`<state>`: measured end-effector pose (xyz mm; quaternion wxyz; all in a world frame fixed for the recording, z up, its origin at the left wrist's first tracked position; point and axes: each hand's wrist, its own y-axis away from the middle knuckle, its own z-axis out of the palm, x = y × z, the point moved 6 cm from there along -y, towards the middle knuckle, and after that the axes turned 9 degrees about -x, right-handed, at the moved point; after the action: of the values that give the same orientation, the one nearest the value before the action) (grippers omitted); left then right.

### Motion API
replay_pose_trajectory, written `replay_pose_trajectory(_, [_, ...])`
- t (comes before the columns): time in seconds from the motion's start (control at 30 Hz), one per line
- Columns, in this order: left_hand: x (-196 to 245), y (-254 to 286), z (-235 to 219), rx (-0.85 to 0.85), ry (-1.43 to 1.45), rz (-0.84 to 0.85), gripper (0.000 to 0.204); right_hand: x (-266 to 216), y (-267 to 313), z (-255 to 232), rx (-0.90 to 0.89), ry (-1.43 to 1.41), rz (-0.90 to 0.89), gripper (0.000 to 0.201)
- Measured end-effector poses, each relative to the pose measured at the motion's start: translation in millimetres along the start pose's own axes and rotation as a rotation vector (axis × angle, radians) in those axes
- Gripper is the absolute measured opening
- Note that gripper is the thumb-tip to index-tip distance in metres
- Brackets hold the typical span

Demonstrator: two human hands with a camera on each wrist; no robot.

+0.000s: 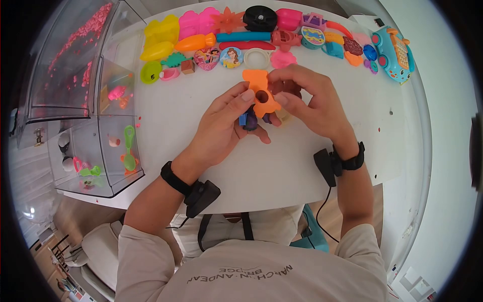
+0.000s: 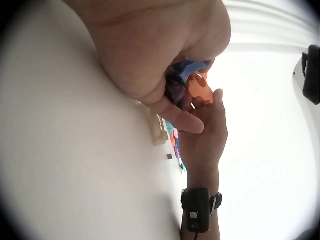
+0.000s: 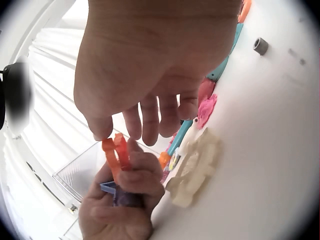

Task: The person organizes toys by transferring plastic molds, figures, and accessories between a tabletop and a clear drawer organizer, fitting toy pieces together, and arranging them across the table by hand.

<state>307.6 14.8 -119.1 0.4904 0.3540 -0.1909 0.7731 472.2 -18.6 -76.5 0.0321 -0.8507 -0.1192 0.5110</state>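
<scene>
An orange animal-shaped toy piece [image 1: 262,106] with a round hole is held up over the table. My left hand [image 1: 223,118] pinches it with the thumb on its face. That same hand also holds a blue toy piece [image 2: 191,69] and a dark purple one [image 2: 175,91] lower against the palm, partly hidden by fingers. My right hand [image 1: 313,98] is close on the other side. Its thumb tip meets the orange piece's edge, and its fingers hang extended and slightly spread in the right wrist view. Beneath the hands, a cream-coloured open frame piece [image 3: 205,165] lies on the table.
Colourful toys line the table's far edge, including a yellow mould [image 1: 162,31], a black round thing [image 1: 260,19], a blue rolling pin [image 1: 243,36] and a turquoise toy telephone [image 1: 394,54]. Clear bins [image 1: 121,151] with toys stand at left. A small grey cylinder [image 3: 260,46] sits at right.
</scene>
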Motion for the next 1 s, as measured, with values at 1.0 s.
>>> replay_pose_trajectory(1.0, [0.3, -1.7, -0.1, 0.002, -0.017, 0.025, 0.056, 12.2, 19.9, -67.4, 0.314, 0.915, 0.254, 0.028])
